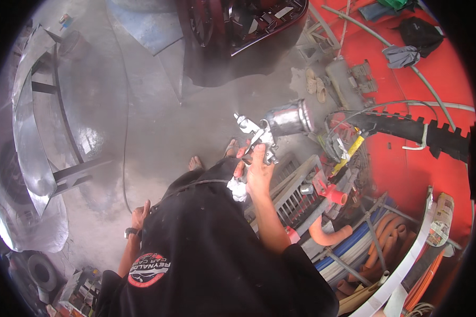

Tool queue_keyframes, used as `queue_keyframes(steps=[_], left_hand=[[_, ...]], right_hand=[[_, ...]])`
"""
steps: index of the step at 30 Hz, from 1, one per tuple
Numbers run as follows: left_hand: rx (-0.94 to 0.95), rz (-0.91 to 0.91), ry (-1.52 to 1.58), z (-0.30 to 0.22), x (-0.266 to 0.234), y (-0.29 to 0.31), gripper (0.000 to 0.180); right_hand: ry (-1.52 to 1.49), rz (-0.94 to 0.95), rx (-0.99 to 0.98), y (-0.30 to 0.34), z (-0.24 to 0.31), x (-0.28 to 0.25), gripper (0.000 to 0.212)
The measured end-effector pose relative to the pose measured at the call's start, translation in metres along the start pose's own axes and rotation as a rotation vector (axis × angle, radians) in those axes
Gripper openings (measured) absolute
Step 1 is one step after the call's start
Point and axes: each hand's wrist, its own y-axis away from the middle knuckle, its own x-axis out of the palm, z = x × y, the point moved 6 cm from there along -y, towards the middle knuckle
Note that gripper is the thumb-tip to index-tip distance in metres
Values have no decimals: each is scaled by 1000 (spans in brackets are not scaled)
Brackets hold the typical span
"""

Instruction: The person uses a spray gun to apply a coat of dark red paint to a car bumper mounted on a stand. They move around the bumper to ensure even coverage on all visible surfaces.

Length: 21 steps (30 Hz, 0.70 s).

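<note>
The right hand (258,171) curls around the shiny silver metal spray gun (263,136) by its handle. It looks hard, maybe heavy; best held there. I can't tell the left hand's (139,216) grip.

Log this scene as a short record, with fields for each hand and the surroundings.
Right hand: gripping a spray gun with a metal cup
Left hand: beside a dark hose; grip unclear
Near right hand: crumpled white wad
Far left: curved silver panel
Lower right: bent orange pipe
Footwear on floor: pair of clogs
</note>
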Motion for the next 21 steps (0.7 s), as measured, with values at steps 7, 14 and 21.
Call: queue_keyframes(steps=[7,14,21], left_hand=[[-153,1,-76,53,-5,12,85],[-177,67,62,69,29,17,85],[-144,97,115,40,44,8,84]], right_hand=[[-106,-240,205,-16,-70,-14,47],[21,205,-64,8,-6,11,58],[95,173,-29,-28,1,-32,62]])
